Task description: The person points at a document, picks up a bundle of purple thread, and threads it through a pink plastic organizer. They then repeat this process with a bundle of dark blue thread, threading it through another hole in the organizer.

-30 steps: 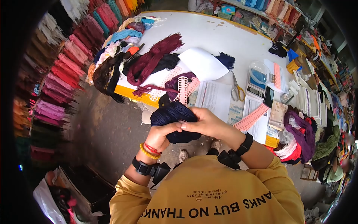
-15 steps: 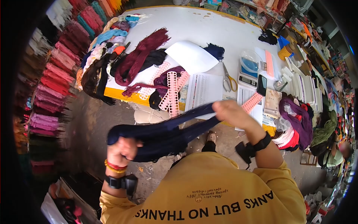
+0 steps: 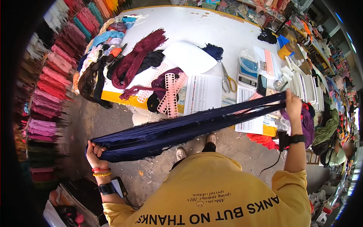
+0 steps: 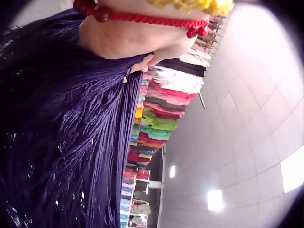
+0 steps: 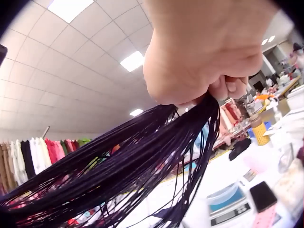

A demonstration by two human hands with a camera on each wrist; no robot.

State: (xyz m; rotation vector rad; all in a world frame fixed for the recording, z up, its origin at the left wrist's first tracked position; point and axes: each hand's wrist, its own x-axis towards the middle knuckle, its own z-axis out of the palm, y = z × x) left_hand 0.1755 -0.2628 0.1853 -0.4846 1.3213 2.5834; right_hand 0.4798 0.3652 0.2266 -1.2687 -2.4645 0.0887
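Observation:
A navy-blue skein of yarn (image 3: 181,126) is stretched taut across the front of the body, between both hands. My left hand (image 3: 96,154) grips its wide end at the lower left, fingers curled over the strands. Held higher, at the right, my right hand (image 3: 293,105) clenches the narrower looped end. In the left wrist view the yarn (image 4: 71,114) fans out broadly below the hand. Close to the right hand, the right wrist view shows the skein (image 5: 109,175) parted into two bundles, with loose threads hanging down.
Beyond the yarn stands a white table (image 3: 181,26) with a maroon skein (image 3: 140,56), pink punched cards (image 3: 172,94), scissors (image 3: 228,81), a scale (image 3: 247,77), a phone (image 3: 261,84) and printed sheets (image 3: 202,94). Coloured yarn hanks (image 3: 45,94) hang at the left.
The hands were together over the bunched navy skein. They have since moved apart, left hand leftward and right hand rightward and up, drawing the skein out to full length.

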